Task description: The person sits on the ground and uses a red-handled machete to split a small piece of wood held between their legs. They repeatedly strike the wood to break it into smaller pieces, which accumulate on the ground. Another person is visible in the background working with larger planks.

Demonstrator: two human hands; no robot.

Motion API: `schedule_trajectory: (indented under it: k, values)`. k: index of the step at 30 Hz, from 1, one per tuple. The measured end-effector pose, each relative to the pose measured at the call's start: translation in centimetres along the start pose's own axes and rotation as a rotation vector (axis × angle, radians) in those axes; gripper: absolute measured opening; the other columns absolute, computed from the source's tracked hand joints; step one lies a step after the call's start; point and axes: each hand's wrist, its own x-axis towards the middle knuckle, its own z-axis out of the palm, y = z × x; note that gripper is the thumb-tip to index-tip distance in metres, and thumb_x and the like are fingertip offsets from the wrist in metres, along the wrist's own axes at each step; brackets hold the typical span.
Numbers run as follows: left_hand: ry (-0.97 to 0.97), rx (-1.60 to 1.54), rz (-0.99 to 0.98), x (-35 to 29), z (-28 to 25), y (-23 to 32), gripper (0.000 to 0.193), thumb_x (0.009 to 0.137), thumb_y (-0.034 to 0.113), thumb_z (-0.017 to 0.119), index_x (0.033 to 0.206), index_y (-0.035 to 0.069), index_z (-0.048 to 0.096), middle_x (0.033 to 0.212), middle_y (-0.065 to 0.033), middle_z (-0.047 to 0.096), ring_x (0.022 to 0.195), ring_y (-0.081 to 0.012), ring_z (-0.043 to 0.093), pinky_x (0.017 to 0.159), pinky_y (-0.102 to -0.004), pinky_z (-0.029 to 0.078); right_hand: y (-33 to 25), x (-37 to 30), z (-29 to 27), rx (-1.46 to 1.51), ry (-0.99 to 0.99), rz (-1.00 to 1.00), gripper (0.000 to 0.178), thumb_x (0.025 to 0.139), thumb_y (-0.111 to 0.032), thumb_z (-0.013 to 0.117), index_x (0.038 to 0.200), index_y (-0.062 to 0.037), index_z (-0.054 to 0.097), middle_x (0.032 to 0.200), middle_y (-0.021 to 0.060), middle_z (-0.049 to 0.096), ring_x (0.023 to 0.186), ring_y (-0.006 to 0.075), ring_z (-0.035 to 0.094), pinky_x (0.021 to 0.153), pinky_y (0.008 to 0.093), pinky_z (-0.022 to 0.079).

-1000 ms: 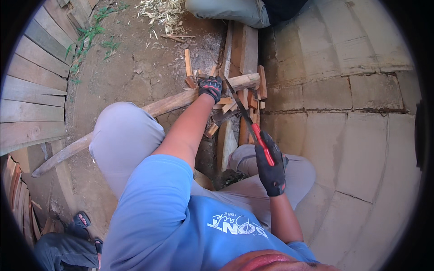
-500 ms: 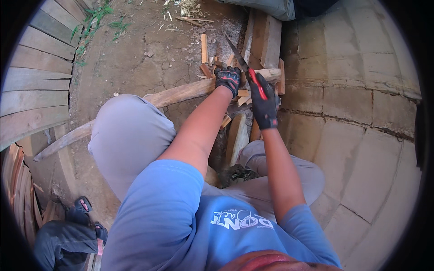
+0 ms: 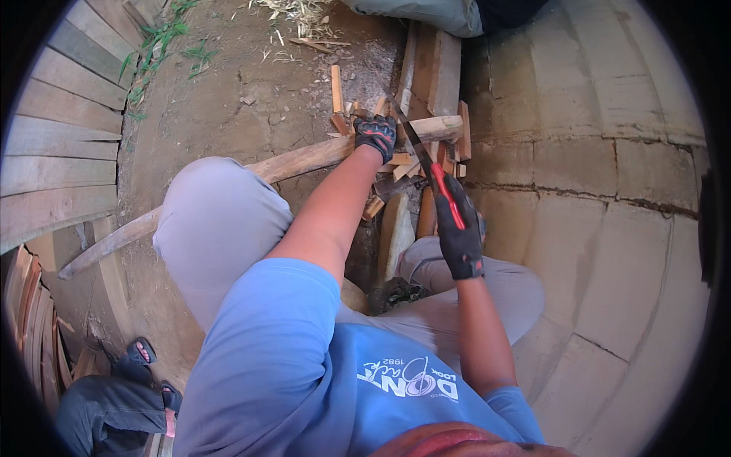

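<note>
A long, peeled wooden pole (image 3: 304,159) slants across in front of me, its right end over stacked wood pieces. My left hand (image 3: 375,135), in a black glove with red trim, is closed over the pole near that end. In a dark glove, my right hand (image 3: 460,244) grips the red handle of a hand saw (image 3: 413,139). The saw's dark blade runs forward and crosses the pole just right of my left hand. Whether its teeth are in the wood cannot be made out.
Small wood offcuts (image 3: 337,90) lie around the pole. Long boards (image 3: 444,72) extend beyond it, near another person's leg (image 3: 426,11). A concrete block surface (image 3: 579,167) is at right, planks (image 3: 57,156) at left. Another person's sandalled feet (image 3: 139,352) are at lower left.
My right hand has drawn back toward me, pulling the saw along with it. My left hand stays on the pole. The whole view has shifted slightly.
</note>
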Motion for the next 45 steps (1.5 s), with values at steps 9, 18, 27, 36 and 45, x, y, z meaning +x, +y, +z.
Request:
schedule_trajectory:
  k: [9,18,27,36,45]
  values:
    - [-0.101,-0.049,0.033,0.1,-2.3,0.6,0.052,0.087,0.02,0.073,0.135,0.005,0.061,0.136,-0.0174,0.071,0.128,-0.0335,0.068,0.108,-0.0552,0.05,-5.0,-11.6,-10.2,-0.016,0.088,0.209,0.04,0.103,-0.017,0.07,0.14,-0.0038,0.07,0.106,0.0111,0.078,0.077,0.0124,0.068,0.078,0.0308,0.057]
    - [-0.209,-0.092,0.08,0.5,-3.1,-0.2,0.051,0.088,0.021,0.067,0.135,0.003,0.063,0.138,-0.0201,0.069,0.128,-0.0358,0.068,0.107,-0.0496,0.055,-3.9,-1.9,-4.8,-0.011,0.105,0.031,0.041,0.104,-0.026,0.068,0.14,-0.0065,0.07,0.112,0.0169,0.079,0.102,0.0263,0.077,0.089,0.0382,0.057]
    - [-0.29,-0.049,0.081,1.2,-3.8,-0.4,0.051,0.089,0.022,0.066,0.136,0.003,0.065,0.139,-0.0209,0.07,0.129,-0.0339,0.068,0.107,-0.0482,0.055,-0.2,10.4,7.1,0.012,0.194,-0.135,0.041,0.103,-0.032,0.067,0.138,-0.011,0.072,0.127,0.0223,0.075,0.118,0.0363,0.073,0.103,0.0448,0.055]
    - [-0.174,-0.062,0.085,0.3,-2.9,-0.8,0.054,0.087,0.026,0.069,0.136,0.001,0.066,0.135,-0.0239,0.071,0.126,-0.0351,0.07,0.107,-0.0457,0.056,1.3,11.7,7.7,0.172,0.118,-0.135,0.045,0.102,-0.03,0.069,0.143,-0.0107,0.069,0.133,0.0205,0.073,0.127,0.0336,0.069,0.107,0.0422,0.053]
    - [-0.39,-0.041,0.148,2.2,-5.1,-0.3,0.056,0.086,0.03,0.068,0.134,0.002,0.07,0.139,-0.0229,0.069,0.129,-0.0352,0.068,0.108,-0.0445,0.055,0.2,5.7,1.4,0.201,0.048,0.065,0.045,0.105,-0.031,0.067,0.144,-0.0079,0.067,0.134,0.0183,0.074,0.125,0.0315,0.071,0.106,0.0408,0.053]
